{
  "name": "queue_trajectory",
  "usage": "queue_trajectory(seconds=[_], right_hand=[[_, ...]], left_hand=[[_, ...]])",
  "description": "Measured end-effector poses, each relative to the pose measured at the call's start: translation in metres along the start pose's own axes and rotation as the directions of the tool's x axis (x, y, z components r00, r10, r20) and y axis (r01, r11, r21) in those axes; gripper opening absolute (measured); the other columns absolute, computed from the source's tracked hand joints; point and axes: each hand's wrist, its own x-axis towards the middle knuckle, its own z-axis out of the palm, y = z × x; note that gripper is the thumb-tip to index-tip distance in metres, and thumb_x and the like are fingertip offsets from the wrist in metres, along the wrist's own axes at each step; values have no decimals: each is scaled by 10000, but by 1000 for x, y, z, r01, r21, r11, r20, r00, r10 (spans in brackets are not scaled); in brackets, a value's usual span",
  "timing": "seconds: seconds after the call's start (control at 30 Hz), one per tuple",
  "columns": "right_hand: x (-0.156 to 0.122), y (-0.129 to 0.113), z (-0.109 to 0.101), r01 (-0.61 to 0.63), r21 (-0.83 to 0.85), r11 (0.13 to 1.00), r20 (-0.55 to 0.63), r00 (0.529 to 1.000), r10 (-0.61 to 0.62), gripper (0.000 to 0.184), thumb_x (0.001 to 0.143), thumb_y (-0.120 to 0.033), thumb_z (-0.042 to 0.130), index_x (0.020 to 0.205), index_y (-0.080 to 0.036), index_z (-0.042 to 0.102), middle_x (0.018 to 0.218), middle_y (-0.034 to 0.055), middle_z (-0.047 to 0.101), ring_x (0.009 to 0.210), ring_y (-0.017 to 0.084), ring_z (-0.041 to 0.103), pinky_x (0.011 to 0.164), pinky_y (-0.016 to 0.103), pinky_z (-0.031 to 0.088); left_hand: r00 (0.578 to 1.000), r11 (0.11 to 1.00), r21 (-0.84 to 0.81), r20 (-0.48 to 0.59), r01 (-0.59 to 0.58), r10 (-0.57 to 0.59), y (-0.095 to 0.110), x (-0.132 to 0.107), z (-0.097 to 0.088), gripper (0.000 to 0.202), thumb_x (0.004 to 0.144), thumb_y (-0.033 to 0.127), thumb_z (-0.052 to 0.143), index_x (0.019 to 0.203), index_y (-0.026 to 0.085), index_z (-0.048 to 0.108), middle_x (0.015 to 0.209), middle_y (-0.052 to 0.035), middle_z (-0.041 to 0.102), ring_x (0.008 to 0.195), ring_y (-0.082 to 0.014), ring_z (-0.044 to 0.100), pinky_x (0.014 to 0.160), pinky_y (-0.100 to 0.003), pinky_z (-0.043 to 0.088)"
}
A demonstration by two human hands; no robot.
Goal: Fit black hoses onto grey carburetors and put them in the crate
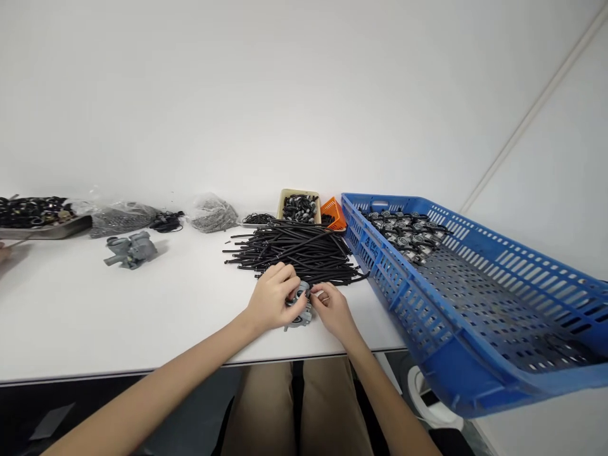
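My left hand [272,296] is closed around a small grey metal part [300,303] resting on the white table [142,310]. My right hand [332,307] pinches the same part from the right side, fingers pressed together at its top. Just behind both hands lies a pile of black rubber tubes [299,250]. What the right fingertips press on the part is too small to make out.
A blue perforated crate [475,297] on the right holds several assembled grey parts [408,231] at its far end. A beige tray [299,206] and orange bin [334,212] sit behind the tubes. Another grey part [132,249], plastic bags [211,213] and a metal tray [38,218] lie left.
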Motion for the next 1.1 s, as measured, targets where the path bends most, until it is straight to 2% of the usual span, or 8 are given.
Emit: queue_trajectory(seconds=[0.17,0.33,0.43,0.53,0.6,0.73,0.8,1.1], right_hand=[[-4,1,-7,-97,184,978,-27,994,104,169,790,-326,608,900,-207,561,763,12,680,644,149,598,594,254,449],[-9,-2,-22,-161,255,954,-246,943,225,502,749,-346,701,1206,-173,588,900,54,721,700,159,620,669,295,513],[-14,-10,-28,-105,317,943,-473,844,253,522,756,-374,735,1223,-166,624,957,78,722,776,175,647,682,297,523],[-21,-19,-26,32,327,945,-681,701,211,392,789,-395,759,1104,-186,656,963,70,717,800,170,656,643,267,511],[-26,-22,-22,130,274,953,-733,669,119,295,814,-378,764,1020,-202,648,927,49,711,779,158,660,638,261,517],[-33,-22,-14,243,101,965,-691,715,-107,227,835,-305,768,989,-210,630,920,44,724,835,182,712,753,318,568],[-34,-22,-12,268,63,961,-651,741,-163,213,854,-276,752,1015,-216,627,928,45,743,865,193,735,798,338,578],[-35,-21,-15,122,180,976,-397,917,-41,458,940,-340,655,1379,-263,551,1081,105,789,1014,253,754,798,369,612]], left_hand=[[997,998,-41,61,-44,47,-3,17,6,265,863,300,523,631,200,443,858,-81,629,803,-215,495,743,-392,362],[986,984,-173,169,33,-3,-8,32,24,208,856,401,541,781,210,513,968,-101,655,912,-260,546,837,-437,393],[983,885,-447,177,130,-54,-15,26,39,277,867,397,537,1048,187,538,1122,-131,641,1069,-273,577,940,-426,443],[936,712,-636,342,297,-85,-21,15,50,499,852,389,599,1288,189,462,1319,-147,595,1232,-272,564,1050,-407,441],[884,625,-666,460,406,-84,-24,10,52,667,805,423,696,1370,211,411,1403,-145,564,1292,-288,548,1080,-418,433],[849,590,-672,527,448,-43,-26,9,53,1015,648,512,859,1463,231,323,1388,-140,595,1200,-317,634,983,-408,499],[849,619,-654,527,434,-38,-25,10,52,1033,655,543,849,1478,233,308,1282,-124,667,1113,-322,683,905,-391,523],[855,651,-632,516,421,-52,-24,12,49,815,713,574,785,1356,223,428,1143,-88,737,1023,-317,718,802,-352,522]])
